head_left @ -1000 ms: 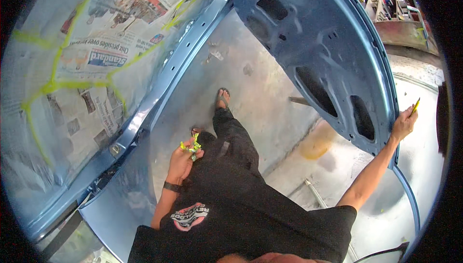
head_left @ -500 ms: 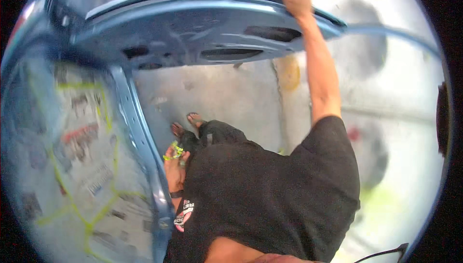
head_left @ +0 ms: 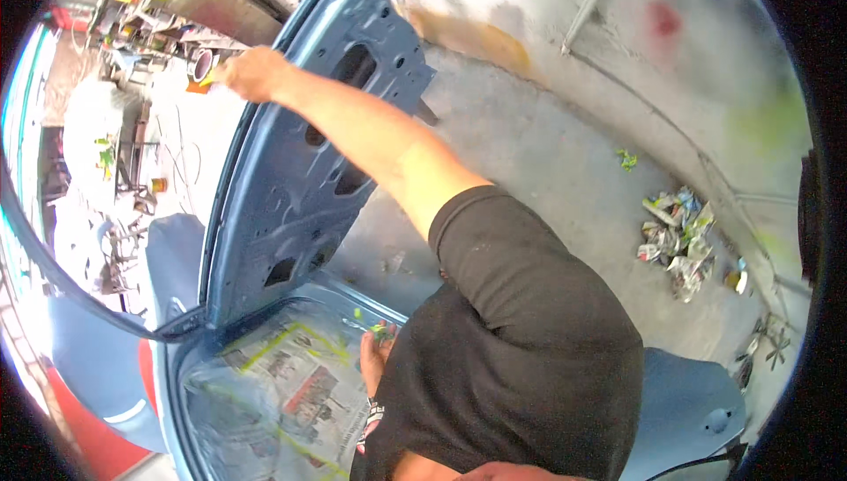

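A raised blue car lid [head_left: 291,163] stands beside me, its inner side with cut-out holes facing my body. My right arm stretches across it. Past its outer edge, my right hand [head_left: 251,73] has curled fingers, with a small yellow bit at their tips; what they grip is not clear. Low by my left side, my left hand [head_left: 374,364] holds a crumpled wad of yellow-green masking tape [head_left: 381,333]. Newspaper [head_left: 309,397] and film, edged with similar tape, cover the car opening below the lid.
Crumpled newspaper [head_left: 679,243] and a small tape wad [head_left: 627,160] lie on the concrete floor to the right. A blue panel [head_left: 688,402] is at lower right, near the wall. Cluttered shelving [head_left: 212,4] stands at upper left.
My view has turned, so the lid now stands steeply at left of centre. My right hand has moved from the top edge to the upper left. The left hand keeps its tape.
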Tool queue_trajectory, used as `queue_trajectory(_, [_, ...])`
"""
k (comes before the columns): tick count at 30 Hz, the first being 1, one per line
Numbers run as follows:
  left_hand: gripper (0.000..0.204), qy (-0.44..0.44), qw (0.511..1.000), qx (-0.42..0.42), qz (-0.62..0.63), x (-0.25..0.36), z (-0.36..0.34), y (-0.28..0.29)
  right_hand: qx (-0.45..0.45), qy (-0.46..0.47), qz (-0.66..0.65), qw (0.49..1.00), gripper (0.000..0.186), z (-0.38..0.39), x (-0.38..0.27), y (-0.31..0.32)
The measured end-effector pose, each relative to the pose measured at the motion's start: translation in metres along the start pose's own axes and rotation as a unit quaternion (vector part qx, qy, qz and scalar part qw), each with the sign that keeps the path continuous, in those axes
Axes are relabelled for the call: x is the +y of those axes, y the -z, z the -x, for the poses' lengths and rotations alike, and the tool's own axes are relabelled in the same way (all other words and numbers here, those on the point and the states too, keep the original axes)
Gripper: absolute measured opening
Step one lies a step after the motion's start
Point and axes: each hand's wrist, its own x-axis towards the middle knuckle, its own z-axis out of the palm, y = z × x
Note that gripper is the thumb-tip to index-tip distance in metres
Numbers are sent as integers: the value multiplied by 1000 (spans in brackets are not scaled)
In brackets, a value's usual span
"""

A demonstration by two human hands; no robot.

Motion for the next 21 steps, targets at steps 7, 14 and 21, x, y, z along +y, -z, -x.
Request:
queue_trajectory(7, [18,-120,966,7,-228,3,-38,-104,11,-30,-143,989,21,1,-2,9])
queue_trajectory(14, [24,-21,992,31,-122,-28,-42,-221,82,-12,-181,980,25,8,-16,-4])
queue_trajectory(21, [21,-22,995,15,-101,-24,-63,-241,72,10,-176,982,26,6,2,11])
